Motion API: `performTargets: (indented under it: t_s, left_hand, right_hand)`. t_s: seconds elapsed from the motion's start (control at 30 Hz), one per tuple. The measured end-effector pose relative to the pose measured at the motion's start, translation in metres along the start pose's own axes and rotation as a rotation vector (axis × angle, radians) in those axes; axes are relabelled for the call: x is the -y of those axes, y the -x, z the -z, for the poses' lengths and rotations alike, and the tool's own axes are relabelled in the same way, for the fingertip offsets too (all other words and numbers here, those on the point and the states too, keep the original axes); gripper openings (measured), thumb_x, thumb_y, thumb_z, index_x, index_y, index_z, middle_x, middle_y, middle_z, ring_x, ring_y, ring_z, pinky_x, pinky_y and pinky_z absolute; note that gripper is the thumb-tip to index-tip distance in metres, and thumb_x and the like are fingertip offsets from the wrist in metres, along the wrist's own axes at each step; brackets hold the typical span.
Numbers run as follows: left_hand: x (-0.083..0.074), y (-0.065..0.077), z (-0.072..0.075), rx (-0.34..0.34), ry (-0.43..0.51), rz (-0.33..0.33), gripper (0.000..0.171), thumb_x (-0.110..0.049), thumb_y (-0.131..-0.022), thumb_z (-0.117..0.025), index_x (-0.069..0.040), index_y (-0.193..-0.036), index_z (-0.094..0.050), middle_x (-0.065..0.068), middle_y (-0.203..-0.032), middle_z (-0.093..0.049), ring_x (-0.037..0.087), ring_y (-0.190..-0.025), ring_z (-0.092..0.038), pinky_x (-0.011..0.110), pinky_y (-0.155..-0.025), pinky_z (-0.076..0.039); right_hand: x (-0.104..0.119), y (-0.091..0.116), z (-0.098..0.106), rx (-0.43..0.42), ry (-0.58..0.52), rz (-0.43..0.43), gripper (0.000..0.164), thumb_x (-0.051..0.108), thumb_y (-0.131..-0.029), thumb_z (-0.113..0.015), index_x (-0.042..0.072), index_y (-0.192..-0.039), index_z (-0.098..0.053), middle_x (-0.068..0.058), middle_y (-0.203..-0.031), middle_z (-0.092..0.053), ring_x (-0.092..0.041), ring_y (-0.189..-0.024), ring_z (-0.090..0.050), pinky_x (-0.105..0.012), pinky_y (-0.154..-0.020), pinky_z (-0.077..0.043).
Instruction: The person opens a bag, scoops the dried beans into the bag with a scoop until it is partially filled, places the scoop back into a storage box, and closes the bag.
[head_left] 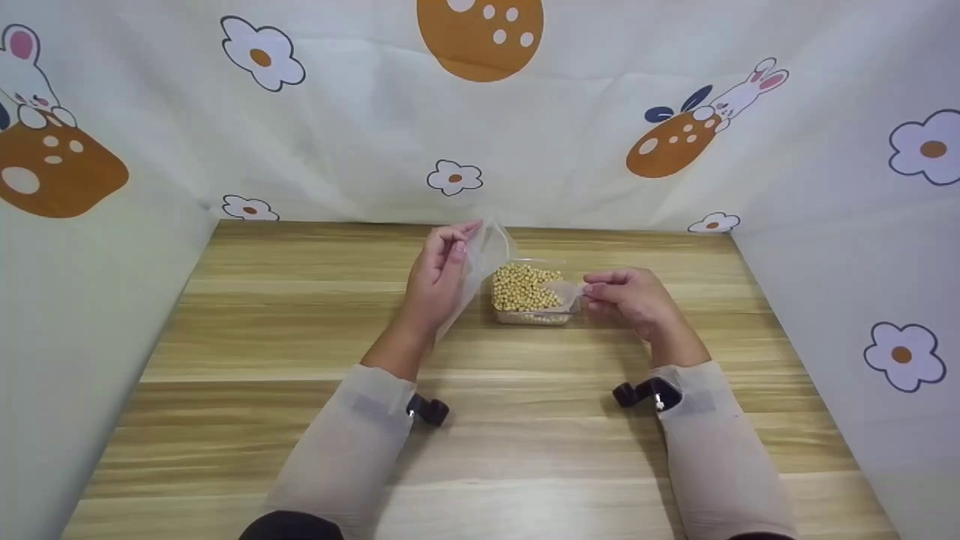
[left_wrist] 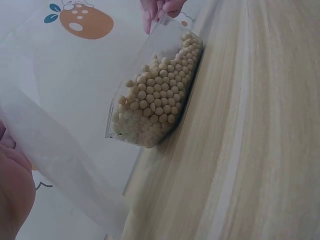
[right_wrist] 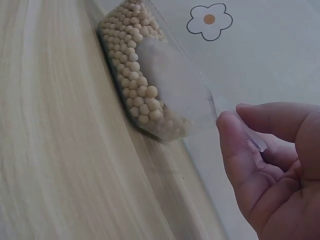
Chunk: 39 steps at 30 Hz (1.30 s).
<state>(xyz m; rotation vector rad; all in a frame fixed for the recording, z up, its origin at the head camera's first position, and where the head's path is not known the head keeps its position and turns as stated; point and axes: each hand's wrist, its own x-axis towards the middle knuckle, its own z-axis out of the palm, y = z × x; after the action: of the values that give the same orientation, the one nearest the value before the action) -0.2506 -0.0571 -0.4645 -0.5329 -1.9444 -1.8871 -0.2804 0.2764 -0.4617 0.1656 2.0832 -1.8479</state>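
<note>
A clear plastic box full of round yellow soybeans stands on the table between the two hands. My left hand, left of the box, grips a translucent plastic bag that hangs limp. In the left wrist view the bag shows no beans in it. At the box's right side, my right hand pinches the short handle of a translucent scoop between thumb and fingers. The scoop's bowl lies in the beans inside the box, its handle over the rim.
The box rests on a wood-grain table, toward its back edge. A pale curtain with printed flowers and rabbits closes off the back and both sides. Each sleeved wrist carries a black camera mount, the left one and the right one.
</note>
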Motion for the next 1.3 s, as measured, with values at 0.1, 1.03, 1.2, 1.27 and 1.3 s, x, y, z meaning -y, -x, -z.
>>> performTargets:
  t_s: [0.1, 1.03, 1.2, 1.27, 1.3]
  left_hand:
    - [-0.0002, -0.0003, -0.0003, -0.001, 0.009, 0.003, 0.012, -0.009, -0.113, -0.044, -0.001, -0.117, -0.052, 0.011, -0.150, -0.066, 0.023, -0.148, -0.056, 0.037, -0.128, -0.041]
    - [-0.0011, 0.0003, -0.0012, 0.003, -0.018, 0.018, 0.012, -0.010, -0.114, -0.044, -0.002, -0.119, -0.052, 0.012, -0.150, -0.065, 0.022, -0.147, -0.057, 0.040, -0.128, -0.041]
    - [-0.0005, 0.0000, -0.0015, 0.002, -0.009, 0.017, 0.013, -0.010, -0.114, -0.044, -0.001, -0.119, -0.052, 0.013, -0.150, -0.065, 0.023, -0.148, -0.057, 0.040, -0.128, -0.041]
    - [-0.0003, 0.0000, -0.0015, 0.003, -0.006, 0.018, 0.013, -0.010, -0.114, -0.044, -0.001, -0.119, -0.052, 0.012, -0.150, -0.065, 0.023, -0.148, -0.057, 0.040, -0.128, -0.041]
    - [-0.0003, 0.0000, -0.0015, 0.004, -0.007, 0.018, 0.013, -0.010, -0.114, -0.044, -0.001, -0.119, -0.052, 0.012, -0.150, -0.065, 0.023, -0.148, -0.057, 0.040, -0.128, -0.041]
  right_hand:
    - [-0.0007, -0.0013, -0.0014, -0.010, -0.060, -0.016, 0.047, 0.000, -0.099, -0.072, -0.013, -0.143, -0.058, -0.001, -0.095, -0.082, -0.010, -0.081, -0.080, -0.024, -0.081, -0.065]
    - [-0.0005, 0.0013, -0.0003, 0.031, -0.202, 0.017, 0.049, -0.002, -0.103, -0.065, -0.016, -0.147, -0.049, -0.005, -0.099, -0.082, -0.014, -0.089, -0.081, -0.025, -0.087, -0.065]
    - [-0.0005, 0.0011, 0.0013, 0.030, -0.232, 0.023, 0.040, -0.001, -0.103, -0.065, -0.011, -0.141, -0.058, -0.006, -0.100, -0.083, -0.014, -0.088, -0.081, -0.025, -0.087, -0.065]
    - [-0.0004, 0.0007, 0.0021, 0.026, -0.242, 0.024, 0.039, -0.001, -0.103, -0.065, -0.010, -0.141, -0.059, -0.006, -0.100, -0.083, -0.014, -0.088, -0.081, -0.025, -0.087, -0.065]
    - [-0.0004, 0.0005, 0.0024, 0.028, -0.242, 0.024, 0.040, -0.001, -0.103, -0.065, -0.011, -0.142, -0.057, -0.006, -0.100, -0.082, -0.014, -0.089, -0.081, -0.025, -0.088, -0.065]
